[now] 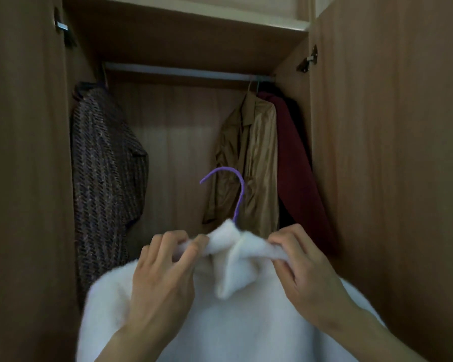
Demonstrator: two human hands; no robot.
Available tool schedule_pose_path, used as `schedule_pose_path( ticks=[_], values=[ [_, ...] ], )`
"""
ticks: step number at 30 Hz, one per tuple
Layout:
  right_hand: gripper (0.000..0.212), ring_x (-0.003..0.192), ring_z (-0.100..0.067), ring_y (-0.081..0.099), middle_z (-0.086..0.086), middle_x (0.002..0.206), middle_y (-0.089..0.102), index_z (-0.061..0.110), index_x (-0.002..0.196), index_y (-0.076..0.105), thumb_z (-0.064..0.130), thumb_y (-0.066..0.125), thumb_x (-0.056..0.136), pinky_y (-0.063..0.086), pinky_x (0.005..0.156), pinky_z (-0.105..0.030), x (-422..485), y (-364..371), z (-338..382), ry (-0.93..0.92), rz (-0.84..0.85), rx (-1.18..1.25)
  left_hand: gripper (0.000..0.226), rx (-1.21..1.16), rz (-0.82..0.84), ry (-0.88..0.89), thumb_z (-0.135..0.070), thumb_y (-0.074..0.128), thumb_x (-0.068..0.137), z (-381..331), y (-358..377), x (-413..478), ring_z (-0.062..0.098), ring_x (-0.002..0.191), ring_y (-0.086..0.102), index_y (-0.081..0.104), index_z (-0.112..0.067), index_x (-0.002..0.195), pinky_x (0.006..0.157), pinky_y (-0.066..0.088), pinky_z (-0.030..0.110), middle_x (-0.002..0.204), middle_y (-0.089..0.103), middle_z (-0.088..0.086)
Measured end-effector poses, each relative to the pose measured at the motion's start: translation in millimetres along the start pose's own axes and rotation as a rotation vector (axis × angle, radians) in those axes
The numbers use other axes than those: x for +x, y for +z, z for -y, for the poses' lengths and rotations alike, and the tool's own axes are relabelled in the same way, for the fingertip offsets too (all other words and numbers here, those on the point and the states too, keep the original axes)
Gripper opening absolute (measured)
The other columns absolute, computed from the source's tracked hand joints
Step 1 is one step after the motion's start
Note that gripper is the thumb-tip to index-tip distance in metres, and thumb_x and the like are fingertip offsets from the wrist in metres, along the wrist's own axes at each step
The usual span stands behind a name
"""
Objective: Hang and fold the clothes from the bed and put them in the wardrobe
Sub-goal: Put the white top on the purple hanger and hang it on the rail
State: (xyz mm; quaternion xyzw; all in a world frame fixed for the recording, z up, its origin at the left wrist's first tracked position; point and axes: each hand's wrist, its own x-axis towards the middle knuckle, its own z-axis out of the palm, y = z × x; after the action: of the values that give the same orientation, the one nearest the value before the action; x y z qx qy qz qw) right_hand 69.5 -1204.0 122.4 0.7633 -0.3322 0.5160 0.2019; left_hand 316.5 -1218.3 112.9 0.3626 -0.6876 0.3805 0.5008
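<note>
A fluffy white sweater (233,322) hangs on a purple hanger (237,189), whose hook sticks up out of the folded collar. My left hand (165,273) pinches the left side of the collar. My right hand (304,267) pinches its right side. Both hands hold the sweater up in front of the open wardrobe, below the metal rail (183,72). The hanger's shoulders are hidden inside the sweater.
On the rail hang a dark tweed jacket (105,178) at the left, and a tan shirt (249,158) and a dark red garment (296,163) at the right. Between them is a gap. Wardrobe doors (390,152) stand open on both sides.
</note>
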Motion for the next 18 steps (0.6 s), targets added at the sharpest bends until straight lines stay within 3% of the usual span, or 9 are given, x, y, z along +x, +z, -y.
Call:
schedule_pose_path(
  ticks=[5,8,14,18],
  values=[
    [0.038,0.100,-0.004,0.053,0.008,0.112,0.048,0.019,0.115,0.052,0.000,0.057,0.083,0.040,0.090,-0.013,43.1,35.7,-10.5,-0.048,-0.053,-0.031,0.040,-0.047,-0.063,0.038,-0.005,0.052,0.082,52.7,29.1,30.0,0.029,0.082,0.048,0.054,-0.022,0.119,0.067,0.044,0.041,0.103,0.054,0.007],
    [0.037,0.098,-0.005,0.052,0.007,0.110,0.048,0.019,0.115,0.052,0.001,0.058,0.084,0.042,0.087,-0.013,62.8,55.9,-16.6,-0.062,-0.112,-0.068,0.039,-0.079,-0.134,0.061,-0.001,0.055,0.084,76.7,41.5,42.5,0.029,0.083,0.048,0.056,-0.021,0.118,0.067,0.045,0.042,0.102,0.055,0.008],
    [0.034,0.092,-0.018,0.057,0.002,0.107,0.053,0.017,0.114,0.054,0.003,0.058,0.083,0.050,0.077,-0.040,108.9,89.2,-33.7,-0.109,-0.238,-0.145,0.035,-0.076,-0.211,0.118,0.004,0.054,0.088,119.8,68.5,80.1,0.032,0.083,0.050,0.061,-0.013,0.117,0.068,0.045,0.047,0.099,0.057,0.015],
    [0.033,0.088,-0.017,0.056,0.003,0.106,0.055,0.022,0.115,0.053,0.008,0.056,0.085,0.046,0.066,-0.043,134.8,106.6,-54.8,-0.126,-0.264,-0.243,0.032,-0.066,-0.266,0.134,0.006,0.048,0.091,141.9,103.8,100.5,0.033,0.085,0.047,0.068,-0.002,0.114,0.071,0.044,0.046,0.100,0.054,0.018]
  ],
)
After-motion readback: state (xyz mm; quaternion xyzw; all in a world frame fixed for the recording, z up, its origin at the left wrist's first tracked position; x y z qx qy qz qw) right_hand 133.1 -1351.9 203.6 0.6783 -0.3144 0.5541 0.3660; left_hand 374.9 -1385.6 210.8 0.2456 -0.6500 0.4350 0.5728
